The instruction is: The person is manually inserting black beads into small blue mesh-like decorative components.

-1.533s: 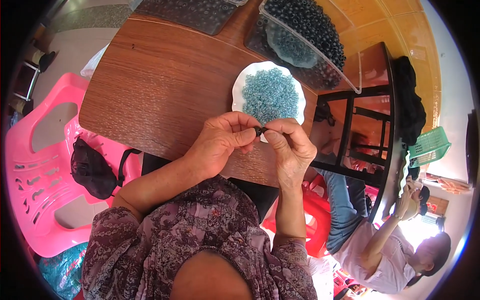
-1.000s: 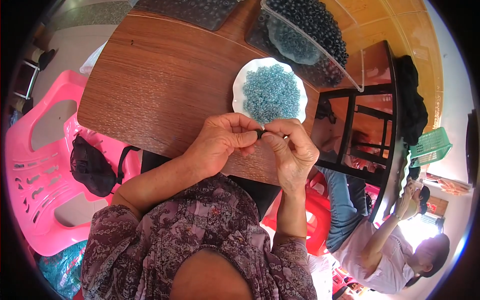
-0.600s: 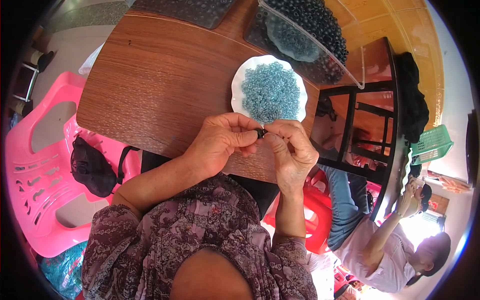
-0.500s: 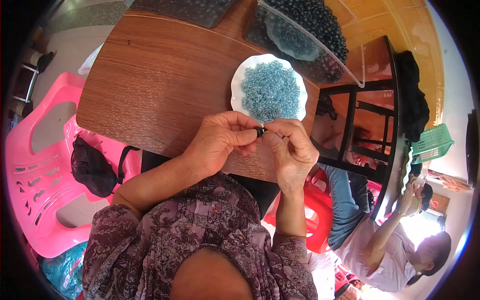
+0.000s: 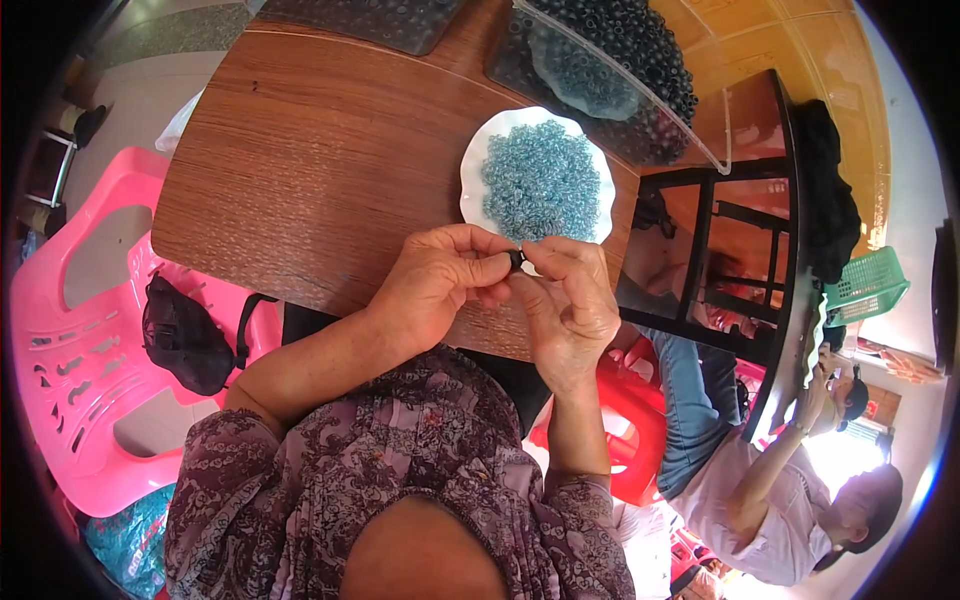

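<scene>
Between thumb and forefinger, my left hand (image 5: 430,285) pinches a small black ring-like piece (image 5: 516,259). My right hand (image 5: 572,310) is closed up against the same piece from the right, its thumb and forefinger nearly meeting my left fingertips. Whether the right fingers hold some tiny part of their own is too small to see. Just beyond the hands stands a white plate (image 5: 472,190) with a wavy rim. It carries a heap of small translucent blue-green rings (image 5: 540,175).
A clear bin (image 5: 620,75) of black rings stands at the back right, beside a dark tray (image 5: 375,20). A pink chair (image 5: 60,300) with a black bag (image 5: 185,335) is at the left. Right of the wooden table (image 5: 300,150), another person (image 5: 770,500) sits at a dark-framed table.
My right hand has shifted a little left, closer to my left fingertips. The black piece has moved slightly left and stays in my left hand's pinch.
</scene>
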### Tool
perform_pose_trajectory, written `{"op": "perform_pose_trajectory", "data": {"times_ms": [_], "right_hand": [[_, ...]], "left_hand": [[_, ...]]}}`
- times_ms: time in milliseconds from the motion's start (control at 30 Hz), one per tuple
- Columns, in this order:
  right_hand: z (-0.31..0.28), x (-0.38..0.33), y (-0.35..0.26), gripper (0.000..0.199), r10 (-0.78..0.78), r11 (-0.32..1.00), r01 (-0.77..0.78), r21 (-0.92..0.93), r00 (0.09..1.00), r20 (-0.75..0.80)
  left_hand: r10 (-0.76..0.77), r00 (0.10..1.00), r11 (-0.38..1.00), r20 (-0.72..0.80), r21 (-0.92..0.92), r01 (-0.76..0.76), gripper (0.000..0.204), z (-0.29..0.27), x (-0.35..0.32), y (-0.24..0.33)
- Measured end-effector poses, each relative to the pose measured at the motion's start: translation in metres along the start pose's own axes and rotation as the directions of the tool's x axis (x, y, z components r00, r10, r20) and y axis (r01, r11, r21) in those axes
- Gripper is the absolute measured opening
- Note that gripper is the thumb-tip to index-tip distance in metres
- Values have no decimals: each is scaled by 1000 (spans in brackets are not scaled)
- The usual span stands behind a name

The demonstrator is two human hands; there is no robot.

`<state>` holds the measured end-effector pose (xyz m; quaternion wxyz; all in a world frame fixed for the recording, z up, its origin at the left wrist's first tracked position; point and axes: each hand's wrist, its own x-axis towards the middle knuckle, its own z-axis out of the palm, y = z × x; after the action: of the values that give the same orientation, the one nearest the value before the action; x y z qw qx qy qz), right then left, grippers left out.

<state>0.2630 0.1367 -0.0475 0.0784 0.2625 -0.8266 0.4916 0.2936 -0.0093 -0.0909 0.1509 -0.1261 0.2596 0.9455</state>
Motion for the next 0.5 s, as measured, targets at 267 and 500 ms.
{"op": "perform_pose_trajectory", "data": {"times_ms": [267, 500], "right_hand": [[10, -4, 3, 41, -130, 969, 121, -217, 991, -29], [17, -7, 4, 38, -221, 933, 177, -315, 969, -109]], "left_hand": [[-3, 998, 999, -69, -44, 0, 11, 2, 1, -6], [4, 998, 996, -63, -92, -10, 7, 6, -2, -8]]}}
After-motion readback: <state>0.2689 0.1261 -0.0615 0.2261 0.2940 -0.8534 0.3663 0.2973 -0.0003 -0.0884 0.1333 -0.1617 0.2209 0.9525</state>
